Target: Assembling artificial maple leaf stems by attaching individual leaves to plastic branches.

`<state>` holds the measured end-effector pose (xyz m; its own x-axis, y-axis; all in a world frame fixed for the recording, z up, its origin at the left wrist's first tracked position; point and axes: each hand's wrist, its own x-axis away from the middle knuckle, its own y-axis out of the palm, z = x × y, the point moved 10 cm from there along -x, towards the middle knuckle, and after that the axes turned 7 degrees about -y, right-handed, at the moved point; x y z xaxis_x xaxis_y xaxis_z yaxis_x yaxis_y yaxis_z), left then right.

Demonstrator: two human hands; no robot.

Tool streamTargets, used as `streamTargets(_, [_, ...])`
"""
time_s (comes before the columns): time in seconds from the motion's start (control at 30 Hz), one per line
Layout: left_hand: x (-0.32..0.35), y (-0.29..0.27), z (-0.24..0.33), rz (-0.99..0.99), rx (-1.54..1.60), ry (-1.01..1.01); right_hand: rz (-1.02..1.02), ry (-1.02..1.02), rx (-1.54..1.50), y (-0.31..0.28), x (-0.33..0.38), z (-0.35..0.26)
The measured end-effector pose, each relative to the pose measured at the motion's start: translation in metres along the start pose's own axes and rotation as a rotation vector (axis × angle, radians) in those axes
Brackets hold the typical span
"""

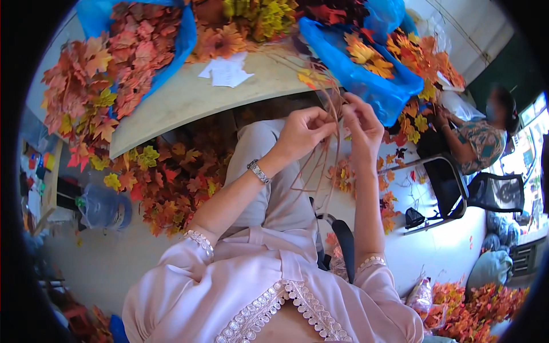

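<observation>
Brown stems (338,137), one loose bundle, thin and pliant in appearance; located in mid-air above the person's knees, just off the front edge of the tabletop (171,123). Left hand (306,131): grip closed, thumb and forefinger drawn together on the strands from the side. Right hand (365,123): grip closed, fingertips pinching the same bundle near its upper part. Paired pinches presumably serve to steady slender pieces that one hand would let swing; the lower ends hang free between the forearms, probably because only the upper part needs control. Tabletop contents: blue plastic bag (343,68), right side, mouth spread wide, seemingly so that the orange and yellow leaves (369,60) lie within easy reach; second blue bag (187,37), left side, likewise opened around salmon-red leaves (140,54), perhaps kept apart by colour; yellow-green leaves (271,20), rear, between the two bags; white paper slips (227,71), on the bare middle, apparently where they can be read without moving foliage. Below the tabletop: autumn-coloured leaves (171,194), heaped beside the person's legs, likely as overflow or stock. Accessory: metal wristwatch (260,171), left wrist, clear of the strands. Right background: masked co-worker (477,140), seated, near a black chair (449,183).
</observation>
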<state>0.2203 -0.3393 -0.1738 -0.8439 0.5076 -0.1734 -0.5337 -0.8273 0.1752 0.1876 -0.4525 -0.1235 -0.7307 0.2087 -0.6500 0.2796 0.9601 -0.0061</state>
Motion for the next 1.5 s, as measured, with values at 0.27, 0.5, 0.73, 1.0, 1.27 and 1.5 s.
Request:
streamTargets(0.27, [0.056, -0.069, 0.094, 0.559, -0.798, 0.579, -0.059, 0.065, 0.014, 0.088, 0.000, 0.002])
streamTargets(0.5, [0.030, -0.131, 0.042, 0.329, -0.102, 0.120, 0.023, 0.198, -0.488, 0.074, -0.009, 0.030])
streamTargets(0.73, [0.013, -0.104, 0.030, -0.112, 0.534, -0.129, -0.050, 0.299, -0.413, 0.057, -0.012, 0.048])
streamTargets(1.0, [0.018, -0.084, 0.016, -0.341, 0.341, -0.309, -0.312, 0.330, -0.403, 0.100, -0.008, 0.046])
streamTargets(1.27, [0.064, -0.159, 0.056, -0.126, 0.519, -0.236, -0.496, 0.620, -0.831, 0.107, 0.011, 0.037])
streamTargets(1.5, [0.125, -0.291, 0.126, 0.186, 0.518, 0.056, -0.077, 0.585, -0.771, -0.043, -0.033, 0.048])
